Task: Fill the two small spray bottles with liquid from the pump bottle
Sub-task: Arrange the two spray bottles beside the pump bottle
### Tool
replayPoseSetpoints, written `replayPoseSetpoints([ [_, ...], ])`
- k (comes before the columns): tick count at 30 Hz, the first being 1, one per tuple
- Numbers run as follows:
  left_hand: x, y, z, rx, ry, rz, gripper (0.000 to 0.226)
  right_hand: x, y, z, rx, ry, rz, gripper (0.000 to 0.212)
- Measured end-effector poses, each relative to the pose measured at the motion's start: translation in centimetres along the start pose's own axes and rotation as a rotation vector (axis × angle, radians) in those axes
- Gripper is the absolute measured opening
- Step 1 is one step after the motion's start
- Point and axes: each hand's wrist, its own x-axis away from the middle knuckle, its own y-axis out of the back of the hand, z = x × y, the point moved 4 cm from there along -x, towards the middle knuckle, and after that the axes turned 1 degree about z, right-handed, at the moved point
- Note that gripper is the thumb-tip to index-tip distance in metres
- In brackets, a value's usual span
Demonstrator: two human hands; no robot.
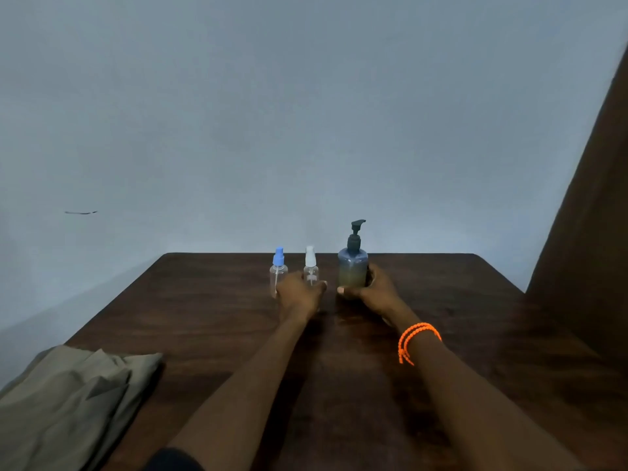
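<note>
Three bottles stand upright near the far edge of a dark wooden table (441,334). A clear spray bottle with a blue cap (278,266) is leftmost and stands free. Beside it, my left hand (299,294) wraps round the lower body of the clear spray bottle with a white cap (310,263). To the right, my right hand (372,290) grips the base of the pump bottle (352,266), which has a black pump head and blue liquid shading to yellowish at the bottom. All three caps are on.
A folded olive-grey cloth (68,402) lies at the table's near left corner. A brown curtain (584,249) hangs at the right. A plain grey wall stands just behind the table. An orange beaded band (416,339) circles my right wrist.
</note>
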Motion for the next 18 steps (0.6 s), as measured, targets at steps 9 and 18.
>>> replayPoseSetpoints([
  [9,3.0,1.1,0.2,0.085,-0.056,0.119,0.009,4.0,0.8,0.3,0.021,0.044,0.073,0.054],
  [18,9.8,4.0,0.8,-0.001,-0.174,0.225,0.022,11.2,2.7,0.0,0.017,0.043,0.142,0.078],
])
